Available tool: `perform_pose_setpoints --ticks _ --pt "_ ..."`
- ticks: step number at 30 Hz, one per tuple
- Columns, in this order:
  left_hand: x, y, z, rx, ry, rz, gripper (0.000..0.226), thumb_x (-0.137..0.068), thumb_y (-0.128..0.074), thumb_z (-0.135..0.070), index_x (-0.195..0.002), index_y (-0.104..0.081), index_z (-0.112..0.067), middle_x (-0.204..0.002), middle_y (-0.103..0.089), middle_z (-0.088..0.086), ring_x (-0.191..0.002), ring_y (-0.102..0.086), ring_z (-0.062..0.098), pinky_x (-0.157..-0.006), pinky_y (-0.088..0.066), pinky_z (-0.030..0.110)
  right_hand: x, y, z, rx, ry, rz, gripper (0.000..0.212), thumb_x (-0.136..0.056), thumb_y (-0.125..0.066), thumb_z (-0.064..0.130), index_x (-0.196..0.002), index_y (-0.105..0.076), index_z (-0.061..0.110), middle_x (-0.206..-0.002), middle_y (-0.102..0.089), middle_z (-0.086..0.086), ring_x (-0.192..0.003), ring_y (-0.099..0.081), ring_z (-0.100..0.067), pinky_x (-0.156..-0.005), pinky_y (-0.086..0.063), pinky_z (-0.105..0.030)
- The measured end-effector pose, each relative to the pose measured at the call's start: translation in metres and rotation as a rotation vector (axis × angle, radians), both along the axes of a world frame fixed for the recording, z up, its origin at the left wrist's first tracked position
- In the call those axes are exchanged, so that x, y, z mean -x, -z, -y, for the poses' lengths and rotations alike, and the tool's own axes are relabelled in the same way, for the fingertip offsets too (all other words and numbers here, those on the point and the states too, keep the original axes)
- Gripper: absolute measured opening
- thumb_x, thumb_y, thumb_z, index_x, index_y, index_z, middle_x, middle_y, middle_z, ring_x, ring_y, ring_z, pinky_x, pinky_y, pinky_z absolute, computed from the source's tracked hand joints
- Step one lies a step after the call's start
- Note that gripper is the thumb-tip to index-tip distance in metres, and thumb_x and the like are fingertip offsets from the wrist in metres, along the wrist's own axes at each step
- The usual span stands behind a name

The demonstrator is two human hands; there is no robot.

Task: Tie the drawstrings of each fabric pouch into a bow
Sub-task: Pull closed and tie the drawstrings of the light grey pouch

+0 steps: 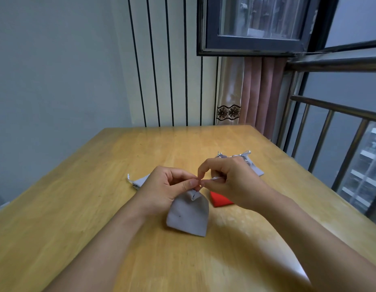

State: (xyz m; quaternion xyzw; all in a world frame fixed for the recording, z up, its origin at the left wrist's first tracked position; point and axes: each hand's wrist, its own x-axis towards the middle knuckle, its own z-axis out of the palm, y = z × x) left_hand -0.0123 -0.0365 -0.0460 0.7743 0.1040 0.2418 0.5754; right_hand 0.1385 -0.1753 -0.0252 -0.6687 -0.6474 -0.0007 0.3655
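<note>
- Two bare forearms reach in from the bottom edge over a wooden table [82, 199], meeting at its middle.
- The left hand [165, 189] has its fingers curled, thumb and forefinger pinching the gathered neck of a grey pouch [188, 214].
- The right hand [229, 182] is likewise curled, its thumb and forefinger nipping a thin silvery drawstring [214, 179] that runs from the pouch's neck back across the palm; the two hands' fingertips all but touch above the neck.
- The grey pouch hangs from that pinch, neck cinched tight, its lower corner resting on the table between the wrists. No finished bow is visible on it.
- A red pouch [219, 200] lies flat on the table just behind and to the right, partly hidden under the right hand.
- A second grey pouch [138, 181] lies to the left, behind the left hand, a silver cord end poking out at its far tip.
- A third grey pouch [253, 165] rests further back on the right, beyond the right hand, with silver ribbon at its top; whether that ribbon is tied cannot be made out.
- Beyond the table: a striped wall panel [162, 70], a pink curtain [260, 91], a dark-framed window [256, 26] and a metal railing [330, 114] at right.
</note>
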Motion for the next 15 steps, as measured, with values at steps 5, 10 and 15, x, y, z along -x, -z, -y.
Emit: perform_pose_setpoints --ticks 5,10,15 --pt "0.003 0.000 0.000 -0.049 0.064 -0.130 0.016 -0.094 -0.060 -0.006 -0.100 -0.074 -0.005 -0.092 -0.077 0.004 -0.090 -0.069 0.009 -0.081 -0.051 0.018 0.000 -0.001 0.001 0.103 0.031 0.105 0.007 -0.088 -0.073 0.023 -0.090 -0.069 0.029 -0.055 -0.039 0.007 -0.054 -0.038 -0.010 -0.052 -0.030 -0.023" --pt "0.004 0.000 0.003 -0.060 0.048 -0.147 0.013 -0.091 -0.064 -0.007 -0.091 -0.076 -0.004 -0.087 -0.076 0.007 -0.085 -0.068 0.010 -0.077 -0.051 0.019 0.001 -0.001 0.001 0.195 0.029 0.100 0.006 -0.089 -0.070 0.024 -0.087 -0.065 0.026 -0.054 -0.038 0.008 -0.052 -0.036 -0.008 -0.049 -0.029 -0.020" --pt "0.002 -0.007 0.005 0.270 0.003 0.030 0.021 -0.079 -0.068 -0.014 -0.094 -0.074 -0.002 -0.084 -0.076 0.010 -0.082 -0.072 0.013 -0.073 -0.052 0.017 -0.007 -0.002 0.001 0.147 -0.126 -0.426 0.015 -0.099 -0.059 0.010 -0.085 -0.055 0.007 -0.053 -0.033 0.003 -0.048 -0.022 -0.011 -0.045 -0.020 -0.019"
